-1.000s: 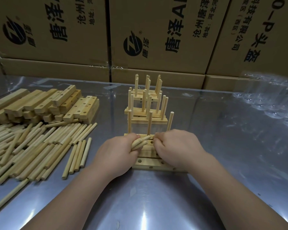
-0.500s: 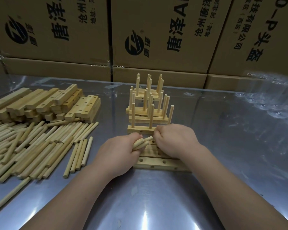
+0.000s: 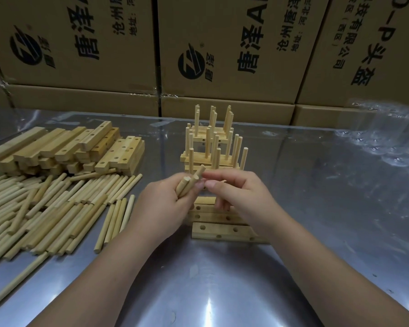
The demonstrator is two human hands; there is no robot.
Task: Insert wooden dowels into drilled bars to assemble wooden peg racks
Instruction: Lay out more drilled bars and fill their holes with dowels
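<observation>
My left hand (image 3: 165,206) grips a small bundle of wooden dowels (image 3: 189,184), their ends pointing up and to the right. My right hand (image 3: 241,197) meets it from the right, thumb and forefinger pinching the tip of one dowel in that bundle. Beneath both hands lie drilled bars (image 3: 224,231) flat on the metal table, side by side, holes facing up. Behind them rises a stack of finished peg racks (image 3: 211,147) with upright dowels.
Loose dowels (image 3: 52,206) cover the table's left side. A pile of drilled bars (image 3: 64,149) sits behind them. Cardboard boxes (image 3: 222,48) wall off the back. Clear plastic wrap (image 3: 387,142) lies at the right.
Both hands have lifted off the flat bars. The left hand's dowel bundle now tilts more upright, and the right hand's fingers have shifted onto a dowel tip.
</observation>
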